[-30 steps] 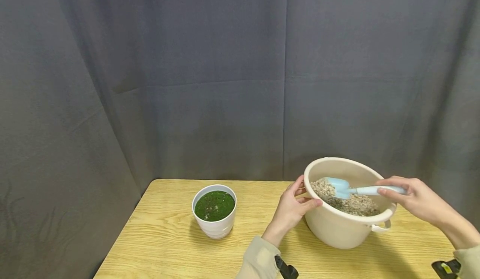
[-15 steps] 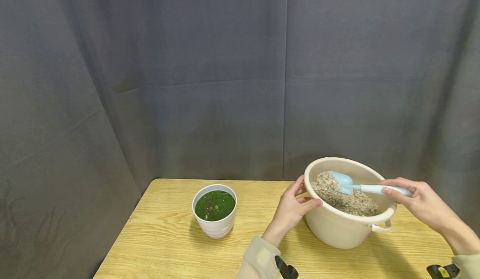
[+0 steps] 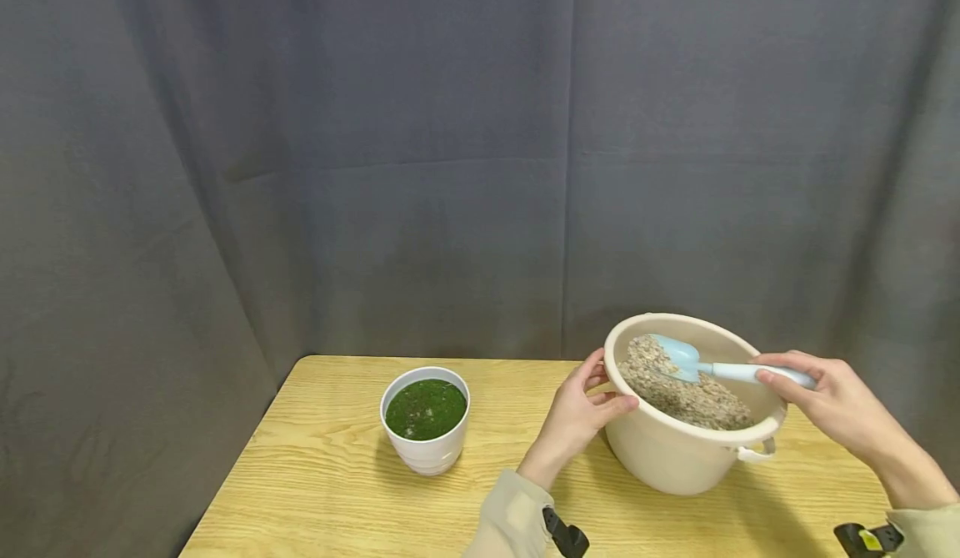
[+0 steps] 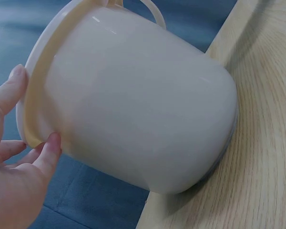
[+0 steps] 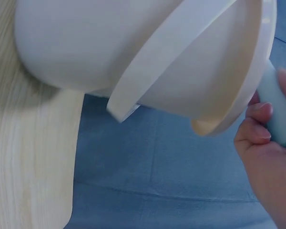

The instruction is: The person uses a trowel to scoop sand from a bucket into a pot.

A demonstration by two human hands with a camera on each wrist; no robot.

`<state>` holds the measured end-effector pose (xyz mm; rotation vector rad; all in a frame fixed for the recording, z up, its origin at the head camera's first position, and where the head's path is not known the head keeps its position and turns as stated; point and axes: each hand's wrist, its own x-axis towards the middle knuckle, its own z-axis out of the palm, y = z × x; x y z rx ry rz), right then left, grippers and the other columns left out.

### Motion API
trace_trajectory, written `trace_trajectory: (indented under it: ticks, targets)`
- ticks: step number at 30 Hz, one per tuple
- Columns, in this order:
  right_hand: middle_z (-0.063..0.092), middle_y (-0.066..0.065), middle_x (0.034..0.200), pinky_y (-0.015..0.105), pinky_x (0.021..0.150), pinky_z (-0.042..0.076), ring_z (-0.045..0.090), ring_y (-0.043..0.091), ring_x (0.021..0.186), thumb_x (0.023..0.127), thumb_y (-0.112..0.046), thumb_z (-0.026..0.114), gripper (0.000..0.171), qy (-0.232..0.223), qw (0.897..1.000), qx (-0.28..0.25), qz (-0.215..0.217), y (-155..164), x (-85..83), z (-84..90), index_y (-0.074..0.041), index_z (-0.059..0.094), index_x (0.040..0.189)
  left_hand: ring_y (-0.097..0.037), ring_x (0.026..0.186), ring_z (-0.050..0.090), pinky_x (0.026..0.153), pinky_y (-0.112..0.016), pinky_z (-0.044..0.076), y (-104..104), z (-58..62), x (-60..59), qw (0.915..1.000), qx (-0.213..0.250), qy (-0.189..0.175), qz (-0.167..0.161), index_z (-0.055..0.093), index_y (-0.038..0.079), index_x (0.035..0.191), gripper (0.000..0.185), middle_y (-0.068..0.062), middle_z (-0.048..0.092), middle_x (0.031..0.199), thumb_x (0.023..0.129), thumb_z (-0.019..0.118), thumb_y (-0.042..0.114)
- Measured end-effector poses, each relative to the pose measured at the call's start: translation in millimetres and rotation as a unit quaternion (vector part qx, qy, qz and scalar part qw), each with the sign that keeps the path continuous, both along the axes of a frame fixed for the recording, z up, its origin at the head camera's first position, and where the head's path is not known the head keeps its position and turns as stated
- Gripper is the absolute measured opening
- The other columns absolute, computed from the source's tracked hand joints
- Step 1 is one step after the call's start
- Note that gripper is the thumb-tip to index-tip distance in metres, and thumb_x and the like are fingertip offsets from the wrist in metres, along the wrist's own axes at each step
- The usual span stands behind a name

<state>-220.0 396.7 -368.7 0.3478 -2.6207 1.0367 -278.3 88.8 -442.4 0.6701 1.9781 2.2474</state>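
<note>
A cream plastic bucket [image 3: 675, 462] stands tilted on the wooden table [image 3: 337, 491], part full of pale pebbles [image 3: 701, 404]. My left hand [image 3: 592, 404] grips its left rim, thumb on the outside wall and fingers over the edge; the left wrist view shows this hand [image 4: 12, 157] on the bucket [image 4: 133, 105]. My right hand [image 3: 817, 399] holds the handle of a light blue scoop [image 3: 678, 356], whose blade lies on the pebbles near the far left wall. In the right wrist view the right hand [image 5: 267, 143] curls round the scoop handle [image 5: 276, 107] beside the bucket rim [image 5: 181, 62].
A small white pot [image 3: 426, 454] topped with green moss [image 3: 426, 408] stands left of the bucket, a hand's width from my left hand. A dark grey curtain [image 3: 450, 166] closes off the back and left. The table's left edge runs close to the pot.
The scoop blade has slid up and left across the pebbles toward the bucket's far wall. My left hand has kept its grip on the rim.
</note>
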Motion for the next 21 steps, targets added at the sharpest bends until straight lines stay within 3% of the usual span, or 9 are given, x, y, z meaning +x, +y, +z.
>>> trace_trajectory:
  ticks: [5,10,16,21]
  targets:
    - [0.071,0.002,0.087,0.018,0.062,0.042,0.056,0.006,0.076,0.096,-0.019,0.065,0.027,0.001,1.0,-0.003,-0.013,-4.1,1.9,1.2,-0.001,0.068,0.116,-0.017,0.114,0.058,0.093,-0.023,0.05,-7.3,0.1,1.8,0.9989,-0.043,-0.001,0.017,0.038,0.011,0.15,0.083,-0.003,0.054,0.129,0.081,0.083,0.019]
    - [0.071,0.003,0.089,0.016,0.063,0.044,0.059,0.007,0.077,0.096,-0.02,0.065,0.028,0.004,1.0,0.003,-0.017,-9.3,4.7,7.4,-0.002,0.068,0.117,-0.027,0.118,0.056,0.096,-0.029,0.05,-21.4,0.7,1.7,0.9965,-0.079,0.02,0.019,0.036,0.016,0.152,0.083,-0.009,0.046,0.14,0.082,0.081,0.025]
    - [0.071,0.006,0.098,0.016,0.066,0.046,0.062,0.008,0.08,0.097,-0.025,0.064,0.031,0.005,1.0,0.004,-0.028,-25.3,6.6,22.9,-0.004,0.068,0.119,-0.026,0.13,0.046,0.101,-0.033,0.046,-49.7,10.1,2.4,0.9902,-0.119,0.064,0.034,0.034,0.016,0.153,0.083,-0.011,0.039,0.148,0.084,0.079,0.029]
    - [0.069,0.007,0.098,0.02,0.061,0.05,0.062,0.009,0.074,0.096,-0.025,0.066,0.029,0.021,0.999,-0.007,-0.024,-45.2,2.0,29.4,-0.004,0.069,0.117,-0.028,0.129,0.045,0.104,-0.038,0.044,-77.9,18.6,8.1,0.9849,-0.149,0.078,0.039,0.035,0.02,0.152,0.08,-0.006,0.034,0.15,0.086,0.078,0.031]
